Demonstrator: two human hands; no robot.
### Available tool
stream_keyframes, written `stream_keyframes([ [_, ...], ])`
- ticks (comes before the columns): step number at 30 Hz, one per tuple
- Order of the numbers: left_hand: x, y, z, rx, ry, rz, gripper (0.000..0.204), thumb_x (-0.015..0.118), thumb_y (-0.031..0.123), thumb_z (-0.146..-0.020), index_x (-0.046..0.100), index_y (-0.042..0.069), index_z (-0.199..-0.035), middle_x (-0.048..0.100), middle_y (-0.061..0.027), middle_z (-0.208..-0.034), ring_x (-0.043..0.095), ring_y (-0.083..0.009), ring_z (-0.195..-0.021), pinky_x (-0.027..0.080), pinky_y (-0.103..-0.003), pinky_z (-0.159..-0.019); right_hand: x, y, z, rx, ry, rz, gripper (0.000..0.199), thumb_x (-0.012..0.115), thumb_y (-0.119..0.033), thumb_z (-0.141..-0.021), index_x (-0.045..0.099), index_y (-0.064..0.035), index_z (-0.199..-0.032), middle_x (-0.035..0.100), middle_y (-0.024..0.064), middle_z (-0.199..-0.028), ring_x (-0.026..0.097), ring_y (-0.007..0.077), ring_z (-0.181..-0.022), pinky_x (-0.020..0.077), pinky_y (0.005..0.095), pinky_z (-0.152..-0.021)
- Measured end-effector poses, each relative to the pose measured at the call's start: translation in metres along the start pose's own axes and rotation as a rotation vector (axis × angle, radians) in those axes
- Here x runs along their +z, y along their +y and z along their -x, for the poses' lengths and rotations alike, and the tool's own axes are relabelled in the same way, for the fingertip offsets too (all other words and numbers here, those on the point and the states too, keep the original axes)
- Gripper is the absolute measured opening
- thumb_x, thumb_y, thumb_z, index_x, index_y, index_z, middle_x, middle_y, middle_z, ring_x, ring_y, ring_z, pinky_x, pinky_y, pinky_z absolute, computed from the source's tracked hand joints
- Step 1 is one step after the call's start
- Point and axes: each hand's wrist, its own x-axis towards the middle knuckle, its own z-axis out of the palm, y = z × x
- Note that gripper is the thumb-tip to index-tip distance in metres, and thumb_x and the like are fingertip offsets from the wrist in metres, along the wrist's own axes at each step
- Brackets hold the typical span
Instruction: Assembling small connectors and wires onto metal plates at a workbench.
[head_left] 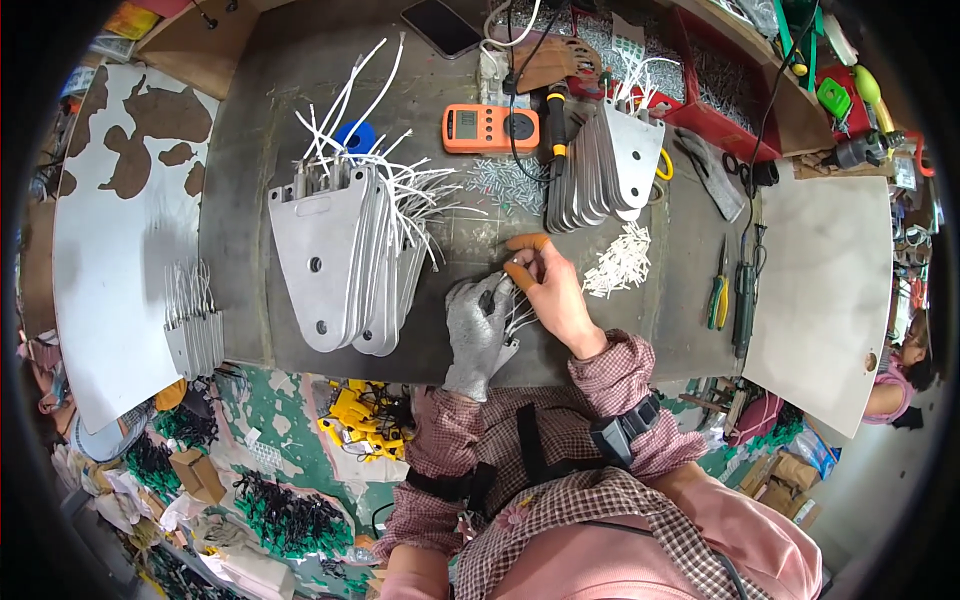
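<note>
My left hand (474, 328), in a grey glove, is closed around a grey metal plate with white wires (506, 352). Most of that plate is hidden under the glove. My right hand (560, 297) wears orange finger cots on thumb and forefinger. Its fingertips meet the left ones at the wire ends; whatever they pinch is too small to make out. To the left stands a thick row of grey metal plates (322, 255) with white wires. A second row of plates (632, 155) is at the far right, beside a pile of short white sleeves (620, 260).
An orange meter (490, 129) lies beyond my hands, near loose small metal pins (508, 182) and a yellow-black screwdriver (557, 120). Red bins (683, 60) hold metal parts at the back. Pliers (718, 290) and a soldering-iron-like tool (744, 300) lie right; a phone (441, 27) lies at the back.
</note>
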Motion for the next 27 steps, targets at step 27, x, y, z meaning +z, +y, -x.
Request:
stream_keyframes([
  [27,-0.003,0.003,0.059,-0.113,0.087,-0.339,0.070,0.074,0.024,-0.084,0.047,0.000,-0.144,0.062,-0.0161,-0.117,0.054,-0.0368,-0.115,0.036,-0.053,-0.108,0.006,0.001,0.019,-0.080,-0.160,0.027,0.028,0.071,-0.003,-0.090,0.067,-0.0048,-0.117,0.066,0.0086,-0.086,0.055,0.0145,-0.067,0.0486,0.0290,-0.065],
])
